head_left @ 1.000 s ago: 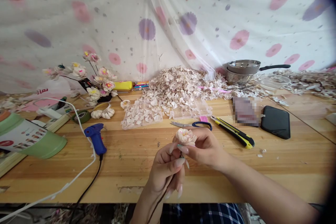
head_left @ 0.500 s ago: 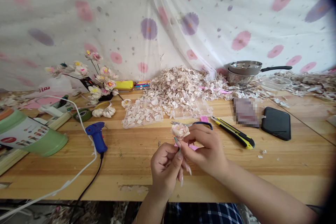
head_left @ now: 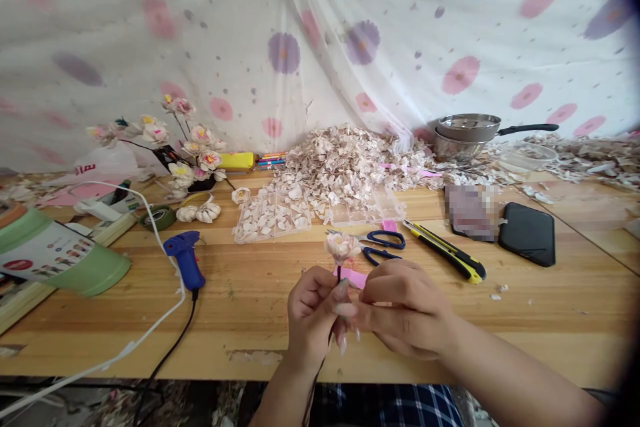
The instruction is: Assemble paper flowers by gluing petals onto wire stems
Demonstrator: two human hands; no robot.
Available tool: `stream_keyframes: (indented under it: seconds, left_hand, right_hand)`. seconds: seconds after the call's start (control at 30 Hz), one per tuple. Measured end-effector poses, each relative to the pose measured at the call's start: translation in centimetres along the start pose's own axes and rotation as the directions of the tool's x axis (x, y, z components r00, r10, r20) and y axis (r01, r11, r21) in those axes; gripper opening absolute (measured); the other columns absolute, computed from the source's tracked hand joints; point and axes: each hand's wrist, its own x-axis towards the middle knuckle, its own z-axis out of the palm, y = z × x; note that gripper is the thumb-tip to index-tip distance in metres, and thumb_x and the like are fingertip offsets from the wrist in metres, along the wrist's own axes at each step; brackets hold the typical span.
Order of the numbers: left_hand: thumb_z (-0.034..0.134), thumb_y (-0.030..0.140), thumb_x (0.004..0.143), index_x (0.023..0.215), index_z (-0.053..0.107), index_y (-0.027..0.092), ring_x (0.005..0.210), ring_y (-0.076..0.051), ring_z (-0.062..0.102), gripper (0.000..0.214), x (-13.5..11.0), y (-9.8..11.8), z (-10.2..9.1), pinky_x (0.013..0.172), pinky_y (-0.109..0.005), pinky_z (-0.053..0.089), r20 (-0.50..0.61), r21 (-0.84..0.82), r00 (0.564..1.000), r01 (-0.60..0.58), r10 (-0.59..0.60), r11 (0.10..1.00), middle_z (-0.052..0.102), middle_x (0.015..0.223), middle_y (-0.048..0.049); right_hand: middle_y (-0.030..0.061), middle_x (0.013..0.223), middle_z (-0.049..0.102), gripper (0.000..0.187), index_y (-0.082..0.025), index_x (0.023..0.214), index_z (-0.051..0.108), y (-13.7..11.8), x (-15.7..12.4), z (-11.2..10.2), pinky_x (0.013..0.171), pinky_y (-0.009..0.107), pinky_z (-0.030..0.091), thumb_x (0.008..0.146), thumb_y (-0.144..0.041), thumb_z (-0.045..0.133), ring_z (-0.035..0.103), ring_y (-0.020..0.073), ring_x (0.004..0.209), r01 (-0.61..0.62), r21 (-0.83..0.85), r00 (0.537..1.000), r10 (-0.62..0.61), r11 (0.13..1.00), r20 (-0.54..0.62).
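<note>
Light: bright, even daylight; the sheet (head_left: 280, 27) at 12 o'clock glows pale.
Shadows: soft and faint, beneath the right hand (head_left: 405, 307) at 6 o'clock.
Glare: mild sheen on the steel pot (head_left: 467, 127) at 2 o'clock.
Blur: green tub (head_left: 80, 267) soft at 9 o'clock.
Distortion: table edge (head_left: 150, 373) bows; dark vignette from 1 to 4 o'clock.
Masking: blocky pixelated patch (head_left: 470, 212) at 2 o'clock.

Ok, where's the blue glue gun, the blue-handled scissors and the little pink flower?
Blue glue gun (head_left: 184, 255), head view, on its body.
Blue-handled scissors (head_left: 385, 232), head view, on the upper finger loop.
Little pink flower (head_left: 343, 247), head view, on its petals.
</note>
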Motion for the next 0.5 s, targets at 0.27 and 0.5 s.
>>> stream_keyframes:
  seconds: [0.27, 0.5]
  left_hand:
    - [0.057, 0.028, 0.090, 0.087, 0.062, 0.017, 0.028, -0.003, 0.037, 0.012, 0.2, 2.4, -0.2, 0.034, -0.013, 0.031, 0.359, -0.121, 0.902, -0.211, 0.240, 0.970, 0.053, 0.044, 0.0057]
    - [0.058, 0.030, 0.089, 0.089, 0.066, 0.021, 0.042, -0.008, 0.054, 0.012, 1.3, 7.1, 1.1, 0.038, -0.016, 0.041, 0.326, 0.239, 0.878, -0.436, 0.352, 0.868, 0.062, 0.059, 0.0024]
  right_hand:
    - [0.0059, 0.072, 0.068, 0.020, -0.016, 0.104, 0.065, 0.5, -0.5, -0.3, 0.059, 0.027, 0.053, 0.089, -0.015, 0.052, 0.065, 0.0153, 0.066, -0.135, 0.256, 0.979, 0.168, 0.957, -0.114]
    - [0.0050, 0.075, 0.070, 0.021, -0.019, 0.096, 0.067, 1.7, -0.8, 0.8, 0.062, 0.027, 0.053, 0.085, -0.006, 0.055, 0.066, 0.0147, 0.067, -0.352, 0.257, 0.911, 0.392, 0.900, -0.126]
